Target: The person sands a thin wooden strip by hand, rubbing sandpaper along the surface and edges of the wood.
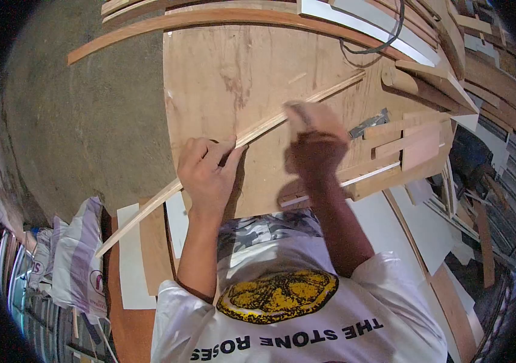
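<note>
A long, thin wooden strip (264, 127) runs diagonally across the plywood worktop (203, 78), its near end sticking out past the left edge. My left hand (205, 172) is closed around the strip near its middle, thumb and fingers pinching it. Farther up the strip, my right hand (318, 133) is curled, with its fingertips at or just over the wood. Motion blurs this hand, and whatever its fingers may hold is hidden.
Long wooden boards (209, 18) and a white panel (366, 27) lie along the far side, with a black cable (402, 24) over them. Short offcuts (421, 145) and a crumpled grey piece (369, 123) lie at the right. A white sack (79, 260) stands at the lower left.
</note>
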{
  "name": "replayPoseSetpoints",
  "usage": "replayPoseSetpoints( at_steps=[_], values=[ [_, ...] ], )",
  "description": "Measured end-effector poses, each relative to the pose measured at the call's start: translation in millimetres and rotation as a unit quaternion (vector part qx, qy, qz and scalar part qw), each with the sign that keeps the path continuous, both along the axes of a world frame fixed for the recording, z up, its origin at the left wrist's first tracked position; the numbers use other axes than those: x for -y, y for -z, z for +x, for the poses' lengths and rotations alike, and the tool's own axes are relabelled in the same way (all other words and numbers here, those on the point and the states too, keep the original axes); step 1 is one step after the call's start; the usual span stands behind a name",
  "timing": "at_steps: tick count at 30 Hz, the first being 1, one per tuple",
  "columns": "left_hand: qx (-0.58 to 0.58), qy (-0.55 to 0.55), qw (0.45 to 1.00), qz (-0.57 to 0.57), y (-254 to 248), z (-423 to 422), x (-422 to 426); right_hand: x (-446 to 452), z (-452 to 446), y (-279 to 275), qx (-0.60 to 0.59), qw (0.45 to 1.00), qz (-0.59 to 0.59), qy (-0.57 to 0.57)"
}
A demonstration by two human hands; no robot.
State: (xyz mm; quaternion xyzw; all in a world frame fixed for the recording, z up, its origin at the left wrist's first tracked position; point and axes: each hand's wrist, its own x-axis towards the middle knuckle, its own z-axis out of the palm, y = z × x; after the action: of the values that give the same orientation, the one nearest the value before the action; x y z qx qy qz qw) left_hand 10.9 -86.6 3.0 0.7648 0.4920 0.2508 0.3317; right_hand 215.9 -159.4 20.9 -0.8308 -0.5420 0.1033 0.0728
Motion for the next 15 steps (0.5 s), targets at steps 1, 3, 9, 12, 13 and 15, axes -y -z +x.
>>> replayPoseSetpoints(
  at_steps=[1,3,9,12,13,15],
  values=[
    [-0.002,0.003,1.000,0.000,-0.3,0.4,0.0,10.4,-18.6,14.2,-0.043,0.999,-0.023,-0.005],
    [-0.005,0.010,1.000,0.000,-0.1,-0.5,-2.0,17.6,-38.7,29.3,-0.134,0.990,-0.043,-0.005],
    [-0.016,0.006,1.000,-0.024,-3.1,-2.0,-1.2,2.5,24.9,5.9,-0.016,0.999,0.016,0.033],
    [-0.017,0.010,1.000,-0.007,-0.7,-1.7,-0.7,-4.6,28.7,5.5,-0.065,0.985,0.106,0.120],
    [-0.013,0.006,1.000,-0.001,-0.7,-1.7,0.6,-3.5,11.8,3.4,-0.107,0.985,0.100,0.089],
    [-0.001,0.003,1.000,0.015,1.2,-0.8,-1.2,-4.7,-37.9,-0.6,-0.188,0.978,0.092,0.027]
  ],
)
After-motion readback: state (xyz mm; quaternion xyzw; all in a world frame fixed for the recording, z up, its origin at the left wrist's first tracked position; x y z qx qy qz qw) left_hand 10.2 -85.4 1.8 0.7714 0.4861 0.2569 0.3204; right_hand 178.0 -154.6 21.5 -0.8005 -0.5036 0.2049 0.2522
